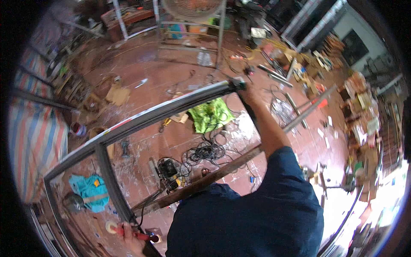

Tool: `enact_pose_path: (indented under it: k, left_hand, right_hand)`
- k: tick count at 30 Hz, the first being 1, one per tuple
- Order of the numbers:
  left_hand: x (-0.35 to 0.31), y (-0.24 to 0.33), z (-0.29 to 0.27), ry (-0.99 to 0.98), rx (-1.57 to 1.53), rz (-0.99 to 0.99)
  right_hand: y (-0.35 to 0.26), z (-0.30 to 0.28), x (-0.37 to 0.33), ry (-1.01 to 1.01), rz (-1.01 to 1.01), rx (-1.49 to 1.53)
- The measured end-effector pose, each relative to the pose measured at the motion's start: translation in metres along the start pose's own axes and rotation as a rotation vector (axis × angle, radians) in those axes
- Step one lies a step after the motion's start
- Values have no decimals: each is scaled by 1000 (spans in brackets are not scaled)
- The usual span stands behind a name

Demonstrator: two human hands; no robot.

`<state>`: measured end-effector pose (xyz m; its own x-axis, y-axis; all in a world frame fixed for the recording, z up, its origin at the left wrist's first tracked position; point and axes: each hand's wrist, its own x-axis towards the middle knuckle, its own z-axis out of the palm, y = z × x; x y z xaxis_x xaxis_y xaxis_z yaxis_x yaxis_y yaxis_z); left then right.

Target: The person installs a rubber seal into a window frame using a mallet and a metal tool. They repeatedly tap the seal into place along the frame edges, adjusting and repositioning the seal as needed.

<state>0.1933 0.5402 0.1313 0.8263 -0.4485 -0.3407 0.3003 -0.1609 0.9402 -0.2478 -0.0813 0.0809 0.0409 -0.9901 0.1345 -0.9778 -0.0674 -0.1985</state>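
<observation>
A large dark window frame (pixel 160 109) with a crossbar stretches across the view, pale strips along its far edge. It rests at least partly on a long brown bar (pixel 222 171). At its far right corner my right hand (pixel 245 91) is closed on the frame, next to a small dark green piece (pixel 236 84); the fingertips are partly hidden. Low on the left, my left hand (pixel 127 234) is wrapped round a red hand tool (pixel 141 236) with a dark end. A pale round disc (pixel 111 227) shows beside that hand, close to the frame's crossbar.
Black coiled cables (pixel 204 153) and a bright green bag (pixel 210 115) lie on the red tiled floor. A turquoise cloth (pixel 90 191) is at the left. A large fan (pixel 191 7) stands at the back, stacked cartons (pixel 361 105) on the right, a striped sheet (pixel 36 141) on the left.
</observation>
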Motion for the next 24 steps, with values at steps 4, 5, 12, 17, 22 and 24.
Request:
enact_pose_path:
  k: [4,5,12,17,22,24]
  left_hand:
    - [1,-32,-31,10,174,-4]
    - [-9,-18,-9,29,220,-34]
    - [-27,29,106,123,154,105]
    - [-40,31,139,115,153,106]
    - [-51,35,173,103,151,59]
    - [-43,22,194,70,185,40]
  right_hand:
    - [-2,13,-2,94,-154,29]
    - [6,19,3,136,-157,30]
    - [54,37,49,187,-345,122]
    - [25,11,30,292,-395,266]
    - [-39,2,-39,132,-403,729]
    - [-64,25,-97,-194,-441,840]
